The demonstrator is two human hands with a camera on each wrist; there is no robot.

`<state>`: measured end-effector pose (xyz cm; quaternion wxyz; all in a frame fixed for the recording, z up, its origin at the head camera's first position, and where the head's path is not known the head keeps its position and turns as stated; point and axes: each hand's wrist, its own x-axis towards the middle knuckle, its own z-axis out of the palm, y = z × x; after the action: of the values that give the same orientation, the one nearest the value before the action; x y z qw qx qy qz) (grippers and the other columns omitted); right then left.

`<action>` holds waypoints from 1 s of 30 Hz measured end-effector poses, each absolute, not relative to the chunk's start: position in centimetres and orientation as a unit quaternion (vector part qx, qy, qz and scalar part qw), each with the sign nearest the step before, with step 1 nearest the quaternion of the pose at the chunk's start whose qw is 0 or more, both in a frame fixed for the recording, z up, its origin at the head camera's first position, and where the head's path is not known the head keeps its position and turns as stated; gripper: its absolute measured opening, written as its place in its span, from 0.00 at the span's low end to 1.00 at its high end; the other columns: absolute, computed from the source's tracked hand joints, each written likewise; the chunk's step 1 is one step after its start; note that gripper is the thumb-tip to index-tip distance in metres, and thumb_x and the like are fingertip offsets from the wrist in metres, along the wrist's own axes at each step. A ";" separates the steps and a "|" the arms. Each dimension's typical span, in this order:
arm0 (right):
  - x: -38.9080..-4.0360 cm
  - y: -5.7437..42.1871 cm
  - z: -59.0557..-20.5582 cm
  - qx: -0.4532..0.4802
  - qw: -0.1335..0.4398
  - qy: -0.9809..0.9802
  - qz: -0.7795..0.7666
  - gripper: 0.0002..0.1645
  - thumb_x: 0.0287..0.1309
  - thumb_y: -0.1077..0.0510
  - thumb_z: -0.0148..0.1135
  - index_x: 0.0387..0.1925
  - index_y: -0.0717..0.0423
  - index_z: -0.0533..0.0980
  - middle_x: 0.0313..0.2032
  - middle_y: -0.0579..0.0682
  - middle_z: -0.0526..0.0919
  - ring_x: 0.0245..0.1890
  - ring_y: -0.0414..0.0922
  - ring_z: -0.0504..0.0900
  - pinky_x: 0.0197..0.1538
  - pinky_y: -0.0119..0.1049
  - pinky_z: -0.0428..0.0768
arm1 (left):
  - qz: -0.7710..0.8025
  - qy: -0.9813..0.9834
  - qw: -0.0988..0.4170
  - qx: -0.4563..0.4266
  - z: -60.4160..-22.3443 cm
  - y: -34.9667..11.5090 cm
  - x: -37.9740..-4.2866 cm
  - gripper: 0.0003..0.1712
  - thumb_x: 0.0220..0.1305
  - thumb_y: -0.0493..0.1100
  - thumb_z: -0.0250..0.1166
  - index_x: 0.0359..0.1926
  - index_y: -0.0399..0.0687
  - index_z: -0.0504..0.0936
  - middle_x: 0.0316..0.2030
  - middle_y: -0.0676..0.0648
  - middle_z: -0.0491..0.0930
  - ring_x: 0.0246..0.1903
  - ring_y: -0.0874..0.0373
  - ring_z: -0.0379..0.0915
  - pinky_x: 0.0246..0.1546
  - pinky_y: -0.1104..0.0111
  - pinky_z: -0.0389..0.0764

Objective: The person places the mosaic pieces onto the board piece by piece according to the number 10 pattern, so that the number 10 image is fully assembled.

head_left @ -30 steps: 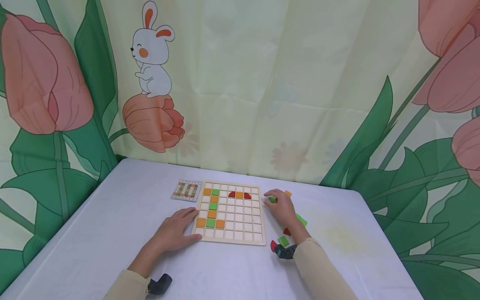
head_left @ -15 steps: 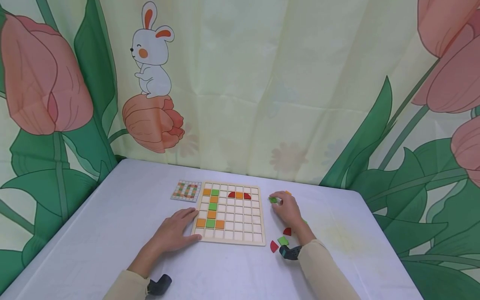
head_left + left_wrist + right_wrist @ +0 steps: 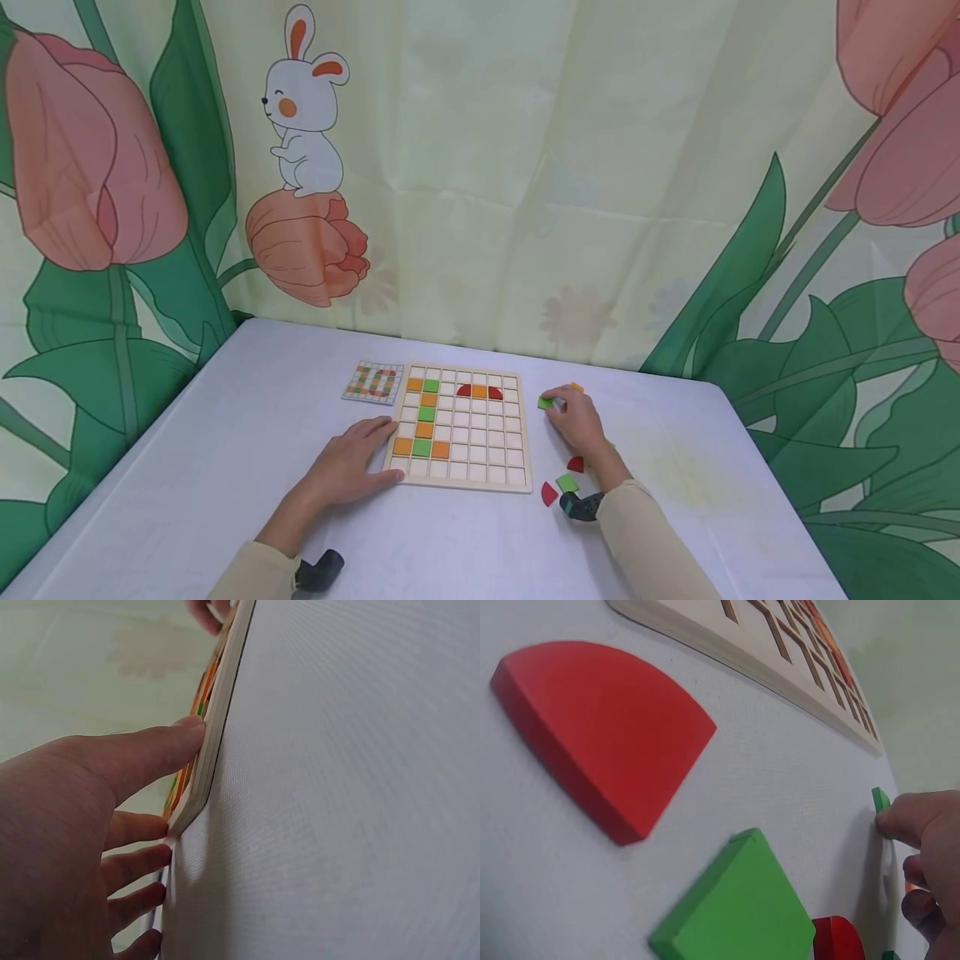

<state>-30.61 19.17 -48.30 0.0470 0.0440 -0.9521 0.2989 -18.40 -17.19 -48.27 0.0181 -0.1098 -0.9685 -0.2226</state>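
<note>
Thumb and finger of my right hand (image 3: 576, 417) pinch a small green square (image 3: 545, 402) by its edge, just beside the right side of a wooden board (image 3: 477, 450); whether it is clear of the table (image 3: 450, 542) I cannot tell. My left hand (image 3: 348, 467) is spread, thumb at the board's near left corner and fingers toward its left side, probably to keep it from sliding. The board lies flat before me, divided into a grid. Orange blocks (image 3: 423, 430) and green blocks (image 3: 427, 413) fill some left-hand cells; higher up, two red quarter-circles (image 3: 464, 390) flank another orange one. Beside the far left corner lies a card (image 3: 373, 382) printed with a coloured grid, likely placed there for easy viewing. Near my right forearm are a loose red piece (image 3: 549, 494) and a loose green piece (image 3: 566, 483), presumably kept within that hand's reach. Beyond hangs a curtain (image 3: 480, 208) with a rabbit (image 3: 311, 125) and tulips (image 3: 97, 150). I can read no brand, label or writing.
</note>
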 end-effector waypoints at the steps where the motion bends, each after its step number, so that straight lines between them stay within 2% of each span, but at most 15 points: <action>1: -30.6 19.2 -48.3 0.045 0.049 -0.952 0.299 0.17 0.57 0.62 0.64 0.50 0.53 0.82 0.55 0.54 0.80 0.45 0.48 0.75 0.50 0.44 0.79 | -0.223 -0.968 0.018 -0.110 -48.3 -17.2 -18.4 0.46 0.53 0.62 0.70 0.68 0.48 0.68 0.68 0.45 0.67 0.68 0.44 0.62 0.60 0.43 0.69; 6: -30.6 19.4 -48.3 0.043 0.057 -0.950 0.305 0.17 0.56 0.62 0.65 0.49 0.53 0.82 0.53 0.54 0.82 0.41 0.47 0.74 0.44 0.39 0.75 | -0.223 -0.968 0.017 -0.110 -48.3 -17.1 -18.3 0.46 0.53 0.62 0.69 0.68 0.48 0.68 0.68 0.45 0.67 0.68 0.43 0.62 0.60 0.42 0.69; 14: -30.4 19.0 -48.2 0.049 0.062 -0.943 0.323 0.16 0.57 0.61 0.65 0.49 0.52 0.82 0.51 0.51 0.83 0.41 0.46 0.74 0.44 0.37 0.75 | -0.220 -0.970 0.017 -0.105 -48.1 -17.1 -18.3 0.46 0.53 0.62 0.69 0.68 0.48 0.68 0.68 0.45 0.67 0.68 0.44 0.61 0.61 0.43 0.69; 21: -30.2 18.6 -48.0 0.065 0.072 -0.942 0.322 0.16 0.56 0.62 0.66 0.48 0.52 0.82 0.49 0.50 0.84 0.36 0.45 0.72 0.39 0.35 0.70 | -0.220 -0.970 0.015 -0.104 -48.2 -17.1 -18.4 0.45 0.53 0.62 0.69 0.69 0.49 0.68 0.68 0.45 0.66 0.68 0.44 0.60 0.61 0.43 0.69; 30: -29.9 17.7 -47.3 0.081 0.075 -0.938 0.329 0.15 0.56 0.62 0.66 0.46 0.52 0.83 0.47 0.50 0.84 0.36 0.44 0.72 0.38 0.34 0.71 | -0.221 -0.969 0.018 -0.108 -48.3 -17.1 -18.5 0.45 0.53 0.62 0.69 0.69 0.49 0.68 0.68 0.45 0.66 0.68 0.45 0.61 0.61 0.44 0.69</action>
<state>-29.92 17.67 -47.31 0.0751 0.0807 -0.9378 0.3291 -18.48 -17.14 -48.33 0.0177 -0.1076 -0.9692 -0.2207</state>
